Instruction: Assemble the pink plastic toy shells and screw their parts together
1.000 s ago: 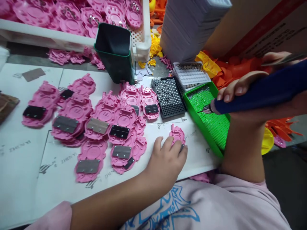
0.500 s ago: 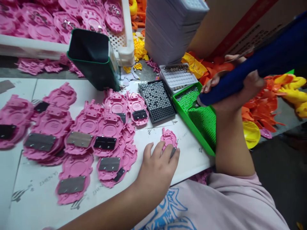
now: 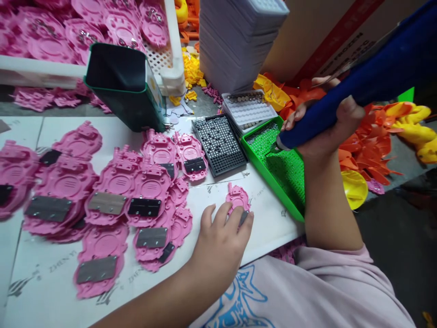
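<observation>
My left hand [image 3: 221, 237] rests on the table with its fingers curled over a pink plastic housing [image 3: 238, 197], holding it down. A piece of grey plate shows between the fingertips; the rest of that plate is hidden. My right hand [image 3: 327, 132] grips a blue electric screwdriver [image 3: 317, 120], slanted down to the left. Its bit points into a green screw tray [image 3: 273, 182], a perforated plate with small screws at the far end. Whether the bit touches a screw I cannot tell. Left of my left hand lie several pink housings [image 3: 150, 187] with black or grey plates screwed on.
A black screw tray [image 3: 221, 146] lies beside the green one, near a white tray of round metal pieces [image 3: 251, 109]. Behind stand a dark green bin [image 3: 126, 91], a white crate [image 3: 174, 75] of pink parts and a tall white stack [image 3: 235, 45]. Orange parts [image 3: 365, 141] lie at right.
The view has shifted, so the table items sit further left. The screwdriver is tilted more steeply, its bit nearer the green tray's far end. My left hand stays on the same pink housing.
</observation>
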Motion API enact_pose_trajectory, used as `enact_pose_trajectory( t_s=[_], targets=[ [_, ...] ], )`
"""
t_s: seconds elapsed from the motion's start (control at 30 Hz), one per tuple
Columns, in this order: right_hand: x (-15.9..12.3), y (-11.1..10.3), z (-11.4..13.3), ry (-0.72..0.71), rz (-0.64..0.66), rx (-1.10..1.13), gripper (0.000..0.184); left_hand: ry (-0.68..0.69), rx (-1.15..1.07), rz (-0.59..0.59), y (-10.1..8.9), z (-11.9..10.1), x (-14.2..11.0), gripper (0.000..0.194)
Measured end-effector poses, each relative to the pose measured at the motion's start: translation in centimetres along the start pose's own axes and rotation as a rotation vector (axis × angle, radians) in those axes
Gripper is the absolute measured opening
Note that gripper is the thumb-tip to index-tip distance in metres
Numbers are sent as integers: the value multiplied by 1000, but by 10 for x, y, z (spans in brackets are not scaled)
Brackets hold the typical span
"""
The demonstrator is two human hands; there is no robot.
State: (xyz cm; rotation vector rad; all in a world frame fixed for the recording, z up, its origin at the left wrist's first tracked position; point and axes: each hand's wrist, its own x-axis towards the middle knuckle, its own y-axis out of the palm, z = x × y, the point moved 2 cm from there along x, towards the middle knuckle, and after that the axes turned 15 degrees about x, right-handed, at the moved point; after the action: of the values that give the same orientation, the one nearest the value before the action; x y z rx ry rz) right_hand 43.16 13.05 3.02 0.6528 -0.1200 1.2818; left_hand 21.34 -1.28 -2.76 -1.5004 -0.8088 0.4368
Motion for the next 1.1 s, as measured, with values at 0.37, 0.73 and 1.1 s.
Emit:
enact_pose_trajectory(
  t_s=[0.37, 0.73, 1.1],
  targets=[
    [6, 1, 28, -88, 75, 70, 52, -2, 17, 21, 1, -1, 1, 31],
    [-1, -1, -1, -28, 27, -8, 36, -4, 21, 21, -1, 0, 1, 31],
    [1, 4, 1, 0, -4, 51, 34, -2, 21, 7, -1, 0, 1, 31]
  ],
)
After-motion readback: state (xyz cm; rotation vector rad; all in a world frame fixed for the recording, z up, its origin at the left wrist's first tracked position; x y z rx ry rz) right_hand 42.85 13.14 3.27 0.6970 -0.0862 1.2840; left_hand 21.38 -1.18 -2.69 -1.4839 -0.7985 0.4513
